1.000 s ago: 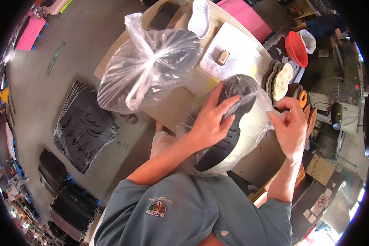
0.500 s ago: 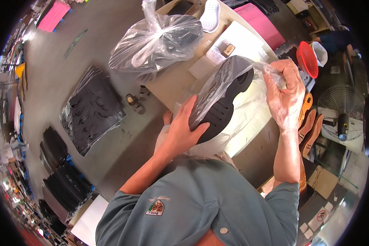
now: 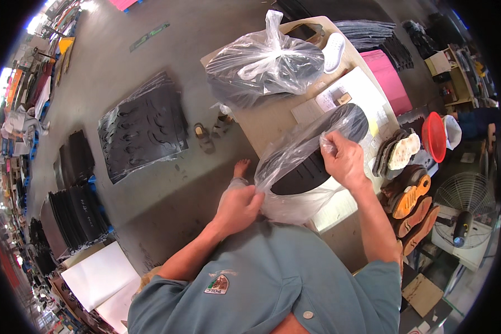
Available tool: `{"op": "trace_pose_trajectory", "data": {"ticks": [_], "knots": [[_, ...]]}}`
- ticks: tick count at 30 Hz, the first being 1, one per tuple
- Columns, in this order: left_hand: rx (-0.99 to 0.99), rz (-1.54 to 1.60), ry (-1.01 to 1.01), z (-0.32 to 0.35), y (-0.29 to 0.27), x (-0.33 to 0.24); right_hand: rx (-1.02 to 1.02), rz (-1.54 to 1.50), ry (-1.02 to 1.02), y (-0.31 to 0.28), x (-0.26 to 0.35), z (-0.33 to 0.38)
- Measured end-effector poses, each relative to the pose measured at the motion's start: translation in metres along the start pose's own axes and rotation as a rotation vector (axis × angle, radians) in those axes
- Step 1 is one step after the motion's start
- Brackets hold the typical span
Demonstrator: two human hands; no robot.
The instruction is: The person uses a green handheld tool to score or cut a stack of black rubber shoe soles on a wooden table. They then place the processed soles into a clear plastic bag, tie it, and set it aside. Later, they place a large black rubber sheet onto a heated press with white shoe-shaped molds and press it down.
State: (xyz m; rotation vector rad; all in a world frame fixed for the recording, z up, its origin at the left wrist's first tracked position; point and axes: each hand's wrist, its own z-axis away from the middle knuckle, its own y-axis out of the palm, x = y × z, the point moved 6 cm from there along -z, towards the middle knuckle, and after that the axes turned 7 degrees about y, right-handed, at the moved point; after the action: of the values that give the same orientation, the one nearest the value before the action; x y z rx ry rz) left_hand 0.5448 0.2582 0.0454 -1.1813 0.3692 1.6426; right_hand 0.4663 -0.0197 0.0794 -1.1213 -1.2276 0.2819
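Black shoe soles (image 3: 300, 177) lie partly inside a clear plastic bag (image 3: 281, 153), just in front of my body. My left hand (image 3: 239, 207) is closed on the bag's near left edge, its fingers gathered in the film. On the right, my right hand (image 3: 344, 160) pinches the film beside the soles. A tied clear bag (image 3: 267, 61) with dark contents sits at the far side of the table (image 3: 254, 123). Near it is a white sole (image 3: 333, 53). A small box (image 3: 344, 98) rests on papers beyond the soles.
Brown and orange soles (image 3: 411, 199) stand to the right, near a red bowl (image 3: 433, 137) and a fan (image 3: 463, 209). Pink sheets (image 3: 388, 80) lie beyond the table. Stacked black sheets (image 3: 145, 125) and sandals (image 3: 204, 138) are on the floor at left.
My left hand has moved off the sole onto the bag's edge. My right hand has come down and inward with the film, covering more of the soles. The view has shifted.
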Motion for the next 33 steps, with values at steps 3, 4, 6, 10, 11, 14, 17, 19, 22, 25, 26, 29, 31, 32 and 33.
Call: {"op": "trace_pose_trajectory", "data": {"ticks": [3, 4, 6, 10, 11, 14, 17, 19, 22, 25, 26, 29, 31, 32, 33], "knots": [[-0.078, 0.857, 0.171, 0.027, -0.025, -0.047, 0.130, -0.311, 0.291, -0.021, -0.003, -0.008], [-0.130, 0.946, 0.289, 0.024, -0.038, -0.062, 0.086, -0.455, 0.231, -0.037, 0.007, -0.007], [-0.145, 0.929, 0.351, 0.006, -0.039, -0.084, 0.063, -0.512, 0.224, -0.065, 0.022, -0.003], [-0.128, 0.827, 0.439, -0.028, 0.001, -0.112, 0.283, -0.601, -0.057, -0.072, 0.059, 0.014], [-0.076, 0.761, 0.455, -0.033, 0.010, -0.116, 0.312, -0.552, -0.125, -0.068, 0.064, 0.015], [-0.163, 0.176, 0.778, -0.033, 0.015, -0.134, 0.312, -0.188, -0.285, -0.053, 0.068, 0.018], [-0.267, -0.083, 0.785, -0.032, 0.007, -0.136, 0.191, -0.300, -0.188, -0.060, 0.059, 0.019], [-0.595, -0.153, 1.068, -0.019, -0.007, -0.148, 0.120, -0.369, -0.223, -0.074, 0.057, 0.020], [-0.324, -0.145, 1.366, -0.023, 0.023, -0.167, -0.015, -0.523, -0.060, -0.093, 0.038, 0.019], [0.035, 0.017, 1.050, -0.055, 0.048, -0.161, 0.010, -0.654, -0.072, -0.103, 0.028, 0.017], [-0.010, 0.141, 1.064, -0.057, 0.045, -0.162, 0.016, -0.573, -0.037, -0.102, 0.024, 0.018], [-0.067, 0.396, 1.031, -0.059, 0.040, -0.168, 0.011, -0.572, 0.028, -0.106, 0.017, 0.021], [-0.132, 0.460, 1.058, -0.053, 0.034, -0.176, 0.023, -0.610, 0.058, -0.108, 0.017, 0.024], [-0.122, 0.488, 1.029, -0.051, 0.033, -0.180, 0.026, -0.625, 0.059, -0.110, 0.019, 0.024], [-0.105, 0.517, 0.998, -0.049, 0.031, -0.182, 0.025, -0.627, 0.074, -0.112, 0.020, 0.023]]}}
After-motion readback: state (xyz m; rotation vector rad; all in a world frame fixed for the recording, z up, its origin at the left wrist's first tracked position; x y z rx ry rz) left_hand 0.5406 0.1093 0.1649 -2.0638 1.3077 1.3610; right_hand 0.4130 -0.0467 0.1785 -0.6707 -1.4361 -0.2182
